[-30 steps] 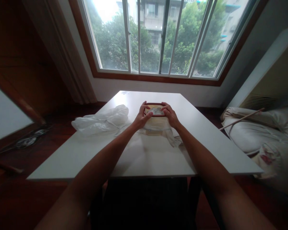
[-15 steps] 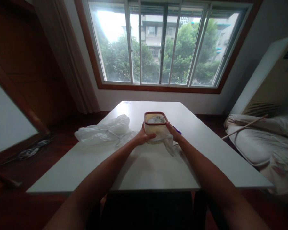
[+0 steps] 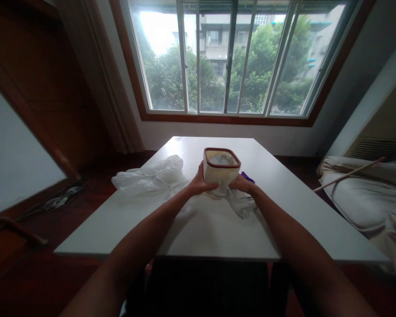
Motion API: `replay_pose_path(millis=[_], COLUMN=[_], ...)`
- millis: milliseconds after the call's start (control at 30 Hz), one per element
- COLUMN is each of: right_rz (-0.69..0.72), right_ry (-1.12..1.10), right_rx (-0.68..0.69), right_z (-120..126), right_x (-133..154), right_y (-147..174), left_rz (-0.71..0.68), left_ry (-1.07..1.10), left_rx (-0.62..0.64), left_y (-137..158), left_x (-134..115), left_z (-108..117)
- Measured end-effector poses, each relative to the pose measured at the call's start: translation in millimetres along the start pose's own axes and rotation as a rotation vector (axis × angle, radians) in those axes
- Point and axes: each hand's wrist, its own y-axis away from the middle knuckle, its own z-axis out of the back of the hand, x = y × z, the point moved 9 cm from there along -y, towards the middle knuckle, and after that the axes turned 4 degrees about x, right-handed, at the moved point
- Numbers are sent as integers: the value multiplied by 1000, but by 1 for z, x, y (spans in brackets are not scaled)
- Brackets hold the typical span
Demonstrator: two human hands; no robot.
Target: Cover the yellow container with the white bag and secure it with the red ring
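Between my two hands is a cream-coloured square bin (image 3: pixel 220 175) with a brown rim, tilted a little, over the table. My left hand (image 3: pixel 200 182) is closed around its left side, thumb across the front. On the lower right side, my right hand (image 3: pixel 242 183) grips the bin, its fingers partly hidden. A thin translucent plastic bag (image 3: pixel 243 206) hangs from the bin's front near my right hand, and whitish film shows inside the bin. Just behind my right hand lies a small purple item (image 3: pixel 247 177), whose kind I cannot make out.
A crumpled white plastic bag (image 3: pixel 152 176) lies left on the white table (image 3: pixel 214 233). Beyond the table are a wall and a window (image 3: pixel 218 66). To the right sit a pale covered bundle (image 3: pixel 353 198) and a stick (image 3: pixel 350 174). Cables (image 3: pixel 61 197) lie on the floor at left.
The bin has turned and tilted in my hands. My right hand has moved from near the rim to lower on its side. The view has shifted slightly.
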Motion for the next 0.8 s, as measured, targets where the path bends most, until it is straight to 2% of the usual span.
replay_pose_path(millis=[100,200,267,367,467,533,633,800], right_rz=[79,82,-10,-227,-443,-580,-725,-789], right_ry=[21,73,160,405,691,830,938,942], right_rx=[-119,-288,-417,-573,-540,-461,-379,-269], right_z=[11,35,55,83,92,91,88,76], right_x=[15,13,0,-22,-38,-46,-50,-56], right_y=[-3,0,7,23,30,32,35,32], left_rz=[-85,-96,3,206,286,356,514,608], left_ry=[-121,-313,-521,-844,-986,-997,-1005,-1033], left_rx=[-74,-278,-484,-796,-968,-985,-933,-840], left_y=[-10,-14,-5,26,57,70,78,68], left_x=[-29,-59,-70,-76,-67,-49,-17,17], left_z=[15,63,113,188,232,244,244,231])
